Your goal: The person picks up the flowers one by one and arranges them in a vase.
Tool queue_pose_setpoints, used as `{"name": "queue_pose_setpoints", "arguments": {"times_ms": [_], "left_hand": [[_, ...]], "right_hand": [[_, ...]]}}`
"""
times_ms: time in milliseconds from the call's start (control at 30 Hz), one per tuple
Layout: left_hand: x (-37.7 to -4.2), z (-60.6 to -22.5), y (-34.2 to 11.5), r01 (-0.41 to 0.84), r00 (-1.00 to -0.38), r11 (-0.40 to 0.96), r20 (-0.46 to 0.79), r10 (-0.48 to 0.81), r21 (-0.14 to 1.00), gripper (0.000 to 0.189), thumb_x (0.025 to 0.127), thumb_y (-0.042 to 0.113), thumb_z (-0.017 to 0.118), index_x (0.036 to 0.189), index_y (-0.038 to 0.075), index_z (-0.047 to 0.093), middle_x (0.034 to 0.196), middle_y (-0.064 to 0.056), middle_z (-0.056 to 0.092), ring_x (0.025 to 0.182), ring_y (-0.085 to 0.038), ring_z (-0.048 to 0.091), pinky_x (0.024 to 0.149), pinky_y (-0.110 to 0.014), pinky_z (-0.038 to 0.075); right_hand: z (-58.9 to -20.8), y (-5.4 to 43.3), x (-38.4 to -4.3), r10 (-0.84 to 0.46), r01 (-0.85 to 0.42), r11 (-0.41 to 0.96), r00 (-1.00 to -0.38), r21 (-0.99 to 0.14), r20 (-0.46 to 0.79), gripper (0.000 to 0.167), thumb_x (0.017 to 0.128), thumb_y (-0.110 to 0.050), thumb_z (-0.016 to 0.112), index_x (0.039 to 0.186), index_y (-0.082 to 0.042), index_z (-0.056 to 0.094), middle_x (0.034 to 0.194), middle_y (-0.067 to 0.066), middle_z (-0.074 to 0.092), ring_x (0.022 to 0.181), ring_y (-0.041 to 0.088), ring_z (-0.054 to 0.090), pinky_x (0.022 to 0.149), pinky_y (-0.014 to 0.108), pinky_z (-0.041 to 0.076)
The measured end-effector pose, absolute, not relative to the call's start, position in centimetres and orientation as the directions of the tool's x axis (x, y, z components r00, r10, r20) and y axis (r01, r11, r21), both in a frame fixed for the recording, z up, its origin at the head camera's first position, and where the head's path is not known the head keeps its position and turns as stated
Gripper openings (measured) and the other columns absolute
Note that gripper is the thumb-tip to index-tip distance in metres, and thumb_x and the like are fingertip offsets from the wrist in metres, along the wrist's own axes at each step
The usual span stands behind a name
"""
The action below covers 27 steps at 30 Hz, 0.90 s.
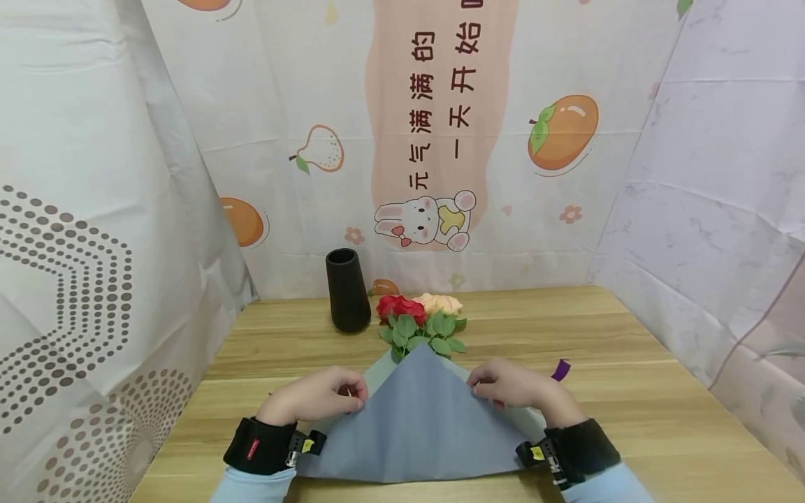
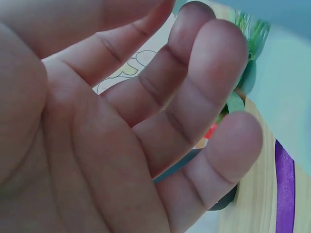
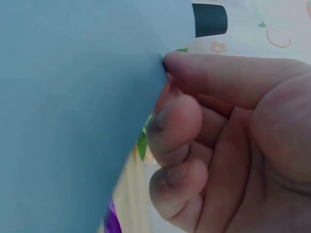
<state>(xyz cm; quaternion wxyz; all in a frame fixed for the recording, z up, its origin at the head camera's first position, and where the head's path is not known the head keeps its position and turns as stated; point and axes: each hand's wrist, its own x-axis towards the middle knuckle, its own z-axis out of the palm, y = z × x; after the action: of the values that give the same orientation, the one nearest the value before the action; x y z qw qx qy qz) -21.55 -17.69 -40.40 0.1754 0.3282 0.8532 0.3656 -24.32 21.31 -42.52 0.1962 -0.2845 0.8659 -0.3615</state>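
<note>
A sheet of grey-blue wrapping paper [image 1: 409, 426] is folded up to a point over the stems of a small bouquet. Pale green paper [image 1: 379, 374] shows behind its slanted edges. Red roses [image 1: 401, 309] and peach roses [image 1: 439, 303] with green leaves stick out beyond the tip. At the left slanted edge, my left hand [image 1: 317, 397] pinches the paper between thumb and index finger; its other fingers are loosely bent in the left wrist view. My right hand [image 1: 518, 385] pinches the opposite edge, thumb [image 3: 209, 73] on the paper's border in the right wrist view.
A black vase [image 1: 348, 293] stands upright at the back of the wooden table [image 1: 629, 412], left of the roses. Purple ribbon [image 1: 561, 369] lies on the tabletop beyond my right wrist. Printed cloth [image 1: 283, 84] hangs behind the table and along both sides.
</note>
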Motion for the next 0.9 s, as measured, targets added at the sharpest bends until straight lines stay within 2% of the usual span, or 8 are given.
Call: {"name": "queue_pose_setpoints", "arguments": {"times_ms": [200, 333, 433, 533, 600, 700, 900], "left_hand": [[-21.4, -40.2, -18.0, 0.415, -0.718, 0.504, -0.068, 0.692, 0.758, 0.011, 0.099, 0.007, 0.064, 0.093, 0.015, 0.070, 0.084, 0.006, 0.063, 0.078, -0.012, 0.058, 0.069, -0.027, 0.050], [-21.4, -40.0, -18.1, 0.389, -0.729, 0.509, -0.081, 0.680, 0.768, 0.016, 0.100, 0.005, 0.059, 0.099, 0.014, 0.072, 0.088, 0.003, 0.064, 0.078, -0.012, 0.058, 0.070, -0.027, 0.049], [-21.5, -40.0, -18.0, 0.386, -0.733, 0.508, -0.078, 0.676, 0.770, 0.017, 0.102, 0.006, 0.058, 0.104, 0.014, 0.073, 0.091, 0.002, 0.065, 0.081, -0.014, 0.059, 0.072, -0.028, 0.051], [-21.6, -40.1, -17.9, 0.391, -0.735, 0.506, -0.070, 0.675, 0.769, 0.016, 0.101, 0.009, 0.060, 0.108, 0.013, 0.074, 0.095, 0.004, 0.067, 0.085, -0.016, 0.061, 0.075, -0.029, 0.052], [-21.7, -40.2, -17.8, 0.394, -0.740, 0.511, -0.066, 0.670, 0.764, 0.016, 0.101, 0.011, 0.062, 0.111, 0.013, 0.075, 0.099, 0.006, 0.068, 0.088, -0.018, 0.063, 0.077, -0.029, 0.054], [-21.8, -40.3, -17.6, 0.394, -0.745, 0.518, -0.067, 0.664, 0.759, 0.017, 0.101, 0.013, 0.063, 0.114, 0.012, 0.075, 0.103, 0.007, 0.070, 0.092, -0.020, 0.064, 0.080, -0.029, 0.054], [-21.9, -40.3, -17.6, 0.412, -0.739, 0.529, -0.067, 0.670, 0.742, 0.020, 0.101, 0.016, 0.062, 0.117, 0.012, 0.073, 0.108, 0.006, 0.070, 0.094, -0.013, 0.065, 0.081, -0.030, 0.055]], "right_hand": [[-41.6, 21.9, -24.3, -0.684, -0.394, 0.515, -0.724, -0.761, -0.089, 0.011, 0.102, -0.015, 0.062, 0.099, -0.015, 0.073, 0.068, -0.003, 0.056, 0.052, 0.008, 0.050, 0.047, 0.021, 0.037], [-41.1, 22.3, -24.2, -0.720, -0.394, 0.446, -0.691, -0.804, -0.061, 0.013, 0.103, -0.014, 0.061, 0.102, -0.013, 0.074, 0.066, 0.006, 0.056, 0.052, 0.010, 0.050, 0.045, 0.021, 0.036], [-40.9, 22.5, -24.1, -0.729, -0.377, 0.414, -0.683, -0.828, -0.053, 0.016, 0.103, -0.010, 0.058, 0.107, -0.011, 0.074, 0.071, 0.016, 0.058, 0.053, 0.019, 0.054, 0.045, 0.021, 0.039], [-40.8, 22.6, -24.0, -0.726, -0.372, 0.410, -0.685, -0.833, -0.051, 0.020, 0.103, -0.006, 0.057, 0.111, -0.010, 0.074, 0.079, 0.020, 0.060, 0.056, 0.029, 0.058, 0.047, 0.022, 0.043], [-40.7, 22.6, -24.0, -0.724, -0.376, 0.412, -0.688, -0.830, -0.048, 0.020, 0.102, -0.005, 0.057, 0.111, -0.010, 0.074, 0.082, 0.019, 0.061, 0.057, 0.031, 0.060, 0.048, 0.022, 0.044], [-40.6, 22.7, -24.0, -0.724, -0.379, 0.412, -0.689, -0.828, -0.045, 0.018, 0.102, -0.009, 0.059, 0.111, -0.011, 0.075, 0.082, 0.016, 0.062, 0.058, 0.027, 0.061, 0.048, 0.023, 0.045], [-40.7, 22.7, -24.1, -0.742, -0.431, 0.411, -0.670, -0.804, -0.020, 0.014, 0.103, -0.016, 0.062, 0.106, -0.016, 0.076, 0.082, 0.011, 0.064, 0.061, 0.022, 0.063, 0.050, 0.026, 0.050]]}}
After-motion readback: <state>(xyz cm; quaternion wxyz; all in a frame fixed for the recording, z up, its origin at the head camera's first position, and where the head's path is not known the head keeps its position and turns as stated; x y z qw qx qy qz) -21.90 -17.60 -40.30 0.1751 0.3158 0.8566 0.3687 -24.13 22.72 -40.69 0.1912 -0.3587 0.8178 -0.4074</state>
